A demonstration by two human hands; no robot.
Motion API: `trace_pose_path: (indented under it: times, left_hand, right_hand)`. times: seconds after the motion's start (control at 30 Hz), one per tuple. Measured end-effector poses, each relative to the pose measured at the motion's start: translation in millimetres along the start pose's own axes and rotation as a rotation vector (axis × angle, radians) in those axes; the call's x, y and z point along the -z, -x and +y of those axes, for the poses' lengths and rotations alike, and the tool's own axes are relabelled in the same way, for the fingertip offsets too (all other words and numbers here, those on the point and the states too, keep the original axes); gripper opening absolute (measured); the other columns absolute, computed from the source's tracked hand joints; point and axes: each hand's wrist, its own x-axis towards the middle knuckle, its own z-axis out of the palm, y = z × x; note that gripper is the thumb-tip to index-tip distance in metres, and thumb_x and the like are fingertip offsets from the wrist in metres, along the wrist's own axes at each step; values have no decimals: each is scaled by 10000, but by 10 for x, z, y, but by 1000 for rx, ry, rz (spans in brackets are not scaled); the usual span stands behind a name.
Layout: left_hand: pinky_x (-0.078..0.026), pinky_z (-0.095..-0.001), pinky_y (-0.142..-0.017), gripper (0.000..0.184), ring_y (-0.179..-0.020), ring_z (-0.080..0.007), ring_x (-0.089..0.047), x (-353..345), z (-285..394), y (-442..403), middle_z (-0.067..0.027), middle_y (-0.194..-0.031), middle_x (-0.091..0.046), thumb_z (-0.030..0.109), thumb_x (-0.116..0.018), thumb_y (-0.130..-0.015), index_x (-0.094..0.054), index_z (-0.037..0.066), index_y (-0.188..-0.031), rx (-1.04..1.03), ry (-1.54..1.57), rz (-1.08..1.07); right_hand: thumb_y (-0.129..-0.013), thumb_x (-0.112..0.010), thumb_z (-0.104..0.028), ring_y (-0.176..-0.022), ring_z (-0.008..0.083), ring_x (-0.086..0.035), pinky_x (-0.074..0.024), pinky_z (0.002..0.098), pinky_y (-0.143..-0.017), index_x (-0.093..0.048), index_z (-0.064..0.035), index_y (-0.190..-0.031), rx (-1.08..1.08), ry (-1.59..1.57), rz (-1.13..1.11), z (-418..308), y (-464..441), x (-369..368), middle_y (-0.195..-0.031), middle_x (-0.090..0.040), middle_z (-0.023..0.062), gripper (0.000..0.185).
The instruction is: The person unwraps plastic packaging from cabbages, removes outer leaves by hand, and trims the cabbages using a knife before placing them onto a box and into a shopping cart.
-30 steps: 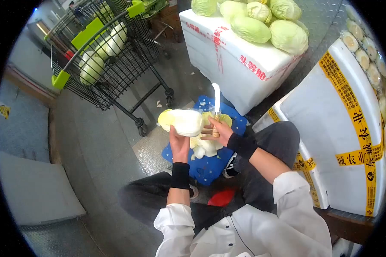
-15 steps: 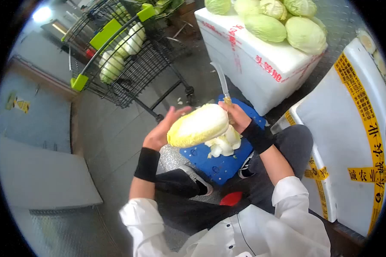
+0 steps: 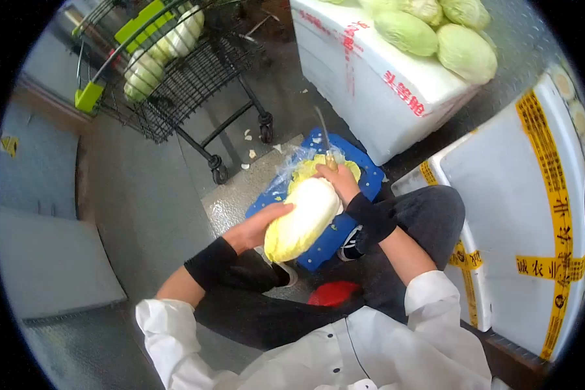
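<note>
A pale cabbage point(image 3: 303, 218), white with a yellow leafy end, is tilted between my hands, its yellow end toward me. My left hand point(image 3: 259, 226) holds its left side, thumb on top. In my right hand point(image 3: 339, 180) is the handle of a curved knife point(image 3: 323, 127), blade pointing up and away from me; this hand is beside the cabbage's far end. Beneath lies a blue spotted mat point(image 3: 368, 170), with yellow leaves point(image 3: 353, 170) and clear plastic wrap point(image 3: 295, 160) on it.
A cart point(image 3: 175, 97) holding cabbages stands at the upper left. Round green cabbages point(image 3: 467, 53) rest on a white foam box point(image 3: 370, 84) ahead. Taped white boxes point(image 3: 500, 188) are at my right. A red object point(image 3: 333, 294) lies between my legs.
The cabbage has turned from lying sideways to pointing its yellow end toward me. My left hand, apart from it half a second ago, now grips its side. The knife remains in my right hand.
</note>
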Motion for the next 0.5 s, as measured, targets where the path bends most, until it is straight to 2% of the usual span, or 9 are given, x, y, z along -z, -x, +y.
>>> trace_pose_path:
  times: [0.07,0.1,0.17,0.23,0.27,0.33,0.37,0.47,0.5]
  left_hand:
    - [-524,-314,-890,509,-1002,-190,-653,23,5,14,-144,-1181,-627,324,-579,-950,-478,-37,-1295,-10,152,52]
    - [-518,-307,-893,559,-1029,-178,-636,103,42,-28,-142,-1215,-600,300,-613,-933,-425,-32,-1340,36,93,68]
    - [-508,-303,-903,618,-1052,-174,-620,156,67,-67,-135,-1239,-576,276,-648,-912,-373,-24,-1377,-53,-56,65]
    - [-477,-300,-941,750,-1121,-170,-569,196,180,-75,-129,-1286,-525,229,-717,-861,-287,-6,-1429,-68,-146,1]
    - [-465,-301,-954,756,-1136,-171,-556,235,206,-83,-129,-1288,-522,229,-726,-853,-293,-4,-1428,-100,-195,28]
    - [-443,-304,-980,769,-1165,-174,-531,313,223,-46,-128,-1294,-516,229,-745,-836,-305,-1,-1424,-167,-291,100]
    - [-397,-311,-1026,882,-1218,-174,-480,372,261,-22,-124,-1333,-480,239,-771,-801,-238,6,-1464,-173,-352,117]
    - [-396,-313,-1029,889,-1212,-178,-488,470,360,122,-110,-1332,-484,220,-780,-786,-245,17,-1466,-294,-508,250]
    - [-387,-317,-1035,863,-1207,-181,-492,564,349,123,-98,-1324,-490,211,-789,-770,-286,31,-1448,-340,-478,275]
  right_hand:
    - [-870,-640,-280,-643,128,-609,-483,284,-606,-650,13,-804,-5,65,25,129,-133,50,-725,-651,57,301]
    - [-874,-639,-284,-645,127,-612,-484,287,-600,-649,11,-813,-14,57,34,126,-158,57,-729,-654,59,302]
    - [-890,-631,-301,-674,123,-634,-486,306,-576,-639,0,-858,-88,5,72,-102,-79,-55,-743,-665,59,303]
    - [-890,-628,-293,-667,158,-646,-489,329,-580,-630,11,-884,-36,64,115,-170,-30,-107,-731,-662,80,304]
    - [-890,-626,-289,-664,176,-652,-491,341,-582,-625,16,-898,-5,92,133,-182,-36,-116,-725,-660,90,306]
    - [-881,-628,-270,-658,231,-656,-493,360,-590,-616,31,-909,53,438,131,-29,-110,20,-726,-659,132,303]
    - [-877,-629,-261,-656,258,-658,-494,369,-595,-611,38,-914,91,605,130,55,-161,69,-726,-658,153,302]
    - [-862,-635,-245,-646,344,-637,-478,403,-585,-593,48,-922,476,672,168,-96,52,-119,-713,-621,223,302]
    - [-838,-651,-210,-652,380,-619,-458,418,-565,-569,20,-868,516,775,215,-208,161,-207,-686,-596,227,246]
